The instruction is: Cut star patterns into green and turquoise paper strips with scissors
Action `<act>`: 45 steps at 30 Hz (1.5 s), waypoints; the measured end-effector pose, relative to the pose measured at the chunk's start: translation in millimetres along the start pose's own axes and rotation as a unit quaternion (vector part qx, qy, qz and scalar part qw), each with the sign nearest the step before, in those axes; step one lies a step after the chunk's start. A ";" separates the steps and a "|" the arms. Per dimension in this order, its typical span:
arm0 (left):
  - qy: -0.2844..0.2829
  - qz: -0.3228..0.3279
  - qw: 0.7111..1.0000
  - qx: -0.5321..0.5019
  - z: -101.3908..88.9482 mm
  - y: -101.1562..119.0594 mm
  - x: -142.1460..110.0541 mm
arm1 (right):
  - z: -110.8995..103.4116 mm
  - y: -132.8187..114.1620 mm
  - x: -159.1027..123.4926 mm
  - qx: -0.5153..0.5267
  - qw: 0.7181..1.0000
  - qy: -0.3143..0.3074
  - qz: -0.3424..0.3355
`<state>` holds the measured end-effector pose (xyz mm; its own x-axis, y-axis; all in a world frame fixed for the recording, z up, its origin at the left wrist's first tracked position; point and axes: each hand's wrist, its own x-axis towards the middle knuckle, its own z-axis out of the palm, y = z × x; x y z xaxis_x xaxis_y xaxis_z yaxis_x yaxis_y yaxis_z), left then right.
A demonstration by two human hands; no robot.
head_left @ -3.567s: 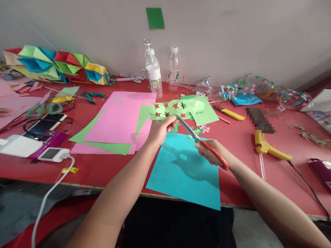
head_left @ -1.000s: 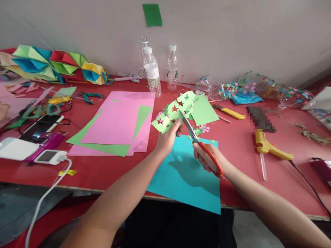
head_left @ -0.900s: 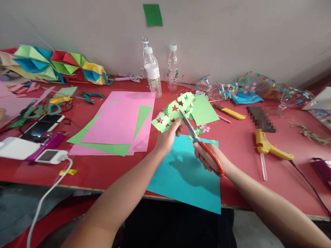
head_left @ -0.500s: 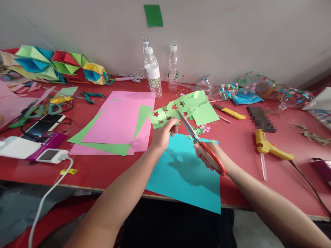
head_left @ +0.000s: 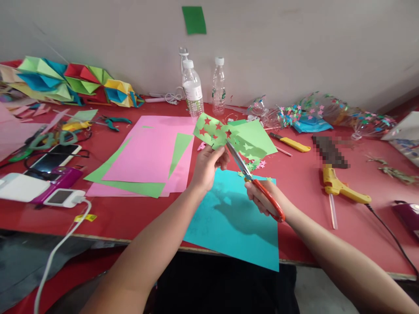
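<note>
My left hand (head_left: 209, 166) pinches the lower edge of a light green paper (head_left: 214, 126) with several star-shaped holes cut through it. In my right hand (head_left: 265, 194) is a pair of scissors (head_left: 242, 163) with red handles, its blades pointing up and left to the paper's edge. Whether the blade tips are biting into the paper is hard to see. Below both hands lies a blue sheet (head_left: 242, 231), over the table's front edge. Small green and pink paper stars (head_left: 253, 165) are scattered just above it.
Pink sheets (head_left: 137, 152) with green pieces lie to the left. Plastic bottles (head_left: 218, 87) stand along the wall. A yellow utility knife (head_left: 294, 144) and a yellow glue gun (head_left: 343, 188) with its cord are on the right. Phones, a white cable (head_left: 55, 248) and pliers (head_left: 114, 122) occupy the left side.
The holed green paper has turned in my left hand: its left end has swung upward and its right part has dropped. The scissors have hardly moved.
</note>
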<state>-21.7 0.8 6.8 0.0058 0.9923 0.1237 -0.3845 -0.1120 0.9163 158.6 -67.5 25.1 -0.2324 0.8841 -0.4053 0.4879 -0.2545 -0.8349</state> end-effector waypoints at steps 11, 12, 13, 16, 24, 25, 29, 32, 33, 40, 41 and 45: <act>0.048 0.063 0.996 0.030 -5.0 1.0 3.4 | -3.7 0.4 1.7 -0.031 0.999 -0.035 -0.018; 0.049 0.066 0.996 0.036 -5.2 0.7 3.4 | -4.5 -0.2 1.5 -0.037 0.998 -0.037 -0.021; 0.050 0.067 0.996 0.041 -5.4 0.5 3.4 | -5.3 -0.8 1.2 -0.042 0.998 -0.039 -0.022; 0.048 0.073 0.995 0.048 -5.8 0.1 3.3 | -6.8 -1.6 0.7 -0.050 0.997 -0.043 -0.029; 0.029 0.094 0.993 0.067 -7.6 -1.7 3.6 | -8.9 1.0 0.7 -0.058 0.996 -0.047 -0.042; 0.028 0.095 0.993 0.069 -7.8 -1.8 3.5 | -9.3 1.2 0.6 -0.059 0.996 -0.048 -0.044; 0.029 0.103 0.991 0.076 -7.5 -1.4 2.4 | -11.5 1.2 0.0 -0.066 0.996 -0.047 -0.047; 0.034 0.105 0.990 0.089 -7.0 -0.8 1.4 | -12.5 0.0 -0.7 -0.067 0.996 -0.045 -0.046; 0.035 0.106 0.989 0.095 -6.8 -0.6 1.1 | -12.5 -0.6 -0.8 -0.066 0.996 -0.044 -0.048; 0.041 0.091 0.990 0.101 -6.4 0.1 0.9 | -9.9 -2.6 -0.1 -0.051 0.997 -0.045 -0.042; 0.038 0.088 0.991 0.095 -6.5 0.1 1.3 | -9.7 -2.5 0.1 -0.050 0.997 -0.045 -0.041; 0.029 0.068 0.995 0.068 -7.1 -0.4 3.6 | -10.3 -2.1 0.1 -0.057 0.996 -0.049 -0.040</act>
<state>-28.1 4.8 4.2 -0.0936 0.9682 0.2318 -0.2496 -0.2483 0.9360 166.2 -62.8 30.7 -0.3524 0.8560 -0.3782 0.5555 -0.1338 -0.8207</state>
